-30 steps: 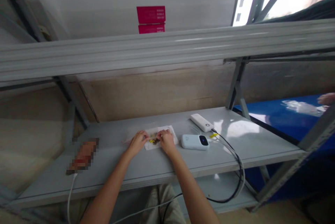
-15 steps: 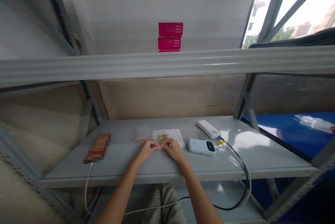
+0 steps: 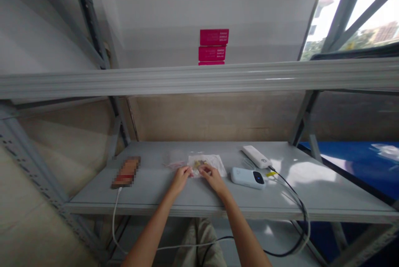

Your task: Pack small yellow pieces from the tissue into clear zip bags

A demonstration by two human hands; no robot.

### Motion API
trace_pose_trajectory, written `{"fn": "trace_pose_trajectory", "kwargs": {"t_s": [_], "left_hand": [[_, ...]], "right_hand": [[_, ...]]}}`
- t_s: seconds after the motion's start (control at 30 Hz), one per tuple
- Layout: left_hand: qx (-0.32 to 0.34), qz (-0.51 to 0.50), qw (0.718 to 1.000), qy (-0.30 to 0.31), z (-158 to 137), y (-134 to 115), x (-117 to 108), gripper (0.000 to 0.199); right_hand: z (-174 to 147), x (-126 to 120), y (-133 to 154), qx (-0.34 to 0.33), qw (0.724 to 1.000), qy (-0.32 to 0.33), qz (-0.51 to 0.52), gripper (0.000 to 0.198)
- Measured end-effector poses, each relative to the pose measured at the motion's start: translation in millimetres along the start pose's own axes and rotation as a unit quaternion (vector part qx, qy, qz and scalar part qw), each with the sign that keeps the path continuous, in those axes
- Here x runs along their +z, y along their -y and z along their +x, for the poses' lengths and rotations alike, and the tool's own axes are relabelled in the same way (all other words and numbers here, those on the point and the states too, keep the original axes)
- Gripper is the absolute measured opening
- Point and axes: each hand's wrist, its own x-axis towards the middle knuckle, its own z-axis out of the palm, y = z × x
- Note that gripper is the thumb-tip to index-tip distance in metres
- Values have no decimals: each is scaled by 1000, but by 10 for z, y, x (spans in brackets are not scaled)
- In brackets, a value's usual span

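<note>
In the head view a white, crinkled sheet or bag (image 3: pixel 217 164) lies on the grey shelf, bearing small yellow-green pieces (image 3: pixel 199 163) too small to name. My left hand (image 3: pixel 181 178) is at the sheet's left front corner, thumb and fingertips pinched; whatever they hold is too small to make out. Over the sheet, by the small pieces, my right hand (image 3: pixel 213 177) has its fingers curled and fingertips together, and their contents are hidden. Thin pinkish strands (image 3: pixel 175 164) in clear plastic lie just left of the sheet.
Right of my hands are a pale power bank with a dark display (image 3: pixel 247 178) and a white elongated device (image 3: pixel 256 156) with a cable (image 3: pixel 294 192). A blurred-out phone-like object (image 3: pixel 126 171) lies left. An upper shelf beam (image 3: pixel 199 80) crosses in front, with pink boxes (image 3: pixel 213 37) above.
My hands have moved apart from where their fingertips met; the right is now over the sheet's small pieces. The whole view has shifted, so everything appears farther right.
</note>
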Motion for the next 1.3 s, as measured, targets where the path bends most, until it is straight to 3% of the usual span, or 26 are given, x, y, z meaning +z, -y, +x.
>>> {"fn": "trace_pose_trajectory", "kwargs": {"t_s": [0.1, 0.17, 0.33, 0.47, 0.6, 0.7, 0.83, 0.97, 1.1, 1.3], "left_hand": [[-18, 103, 988, -110, 73, 9, -210, 37], [-29, 207, 964, -162, 150, 18, -388, 36], [-50, 425, 889, -160, 335, 64, -629, 31], [-58, 501, 846, -172, 370, 105, -568, 38], [-32, 530, 827, -186, 325, 119, -563, 45], [-35, 502, 829, -242, 246, 95, -635, 48], [-3, 403, 870, -284, 29, 41, -618, 45], [97, 345, 916, -180, -239, 69, -381, 50], [127, 375, 912, -105, -354, 172, -186, 61], [114, 403, 903, -93, -337, 242, -176, 69]], "right_hand": [[6, -27, 46, 4, 996, -85, 13, 21], [5, -46, 76, 4, 995, -101, -9, 16], [-12, -57, 147, -16, 996, -80, -24, 17], [-25, -63, 175, -15, 996, -91, -12, 18], [-21, -61, 149, -23, 995, -98, -12, 15], [-15, -51, 123, -23, 995, -100, -19, 15], [-47, -36, 124, -18, 994, -91, -57, 15], [-142, -9, 132, 18, 991, -73, -113, 22], [-229, 14, 113, 11, 990, -69, -119, 20], [-227, 6, 116, 44, 992, -59, -106, 35]]}}
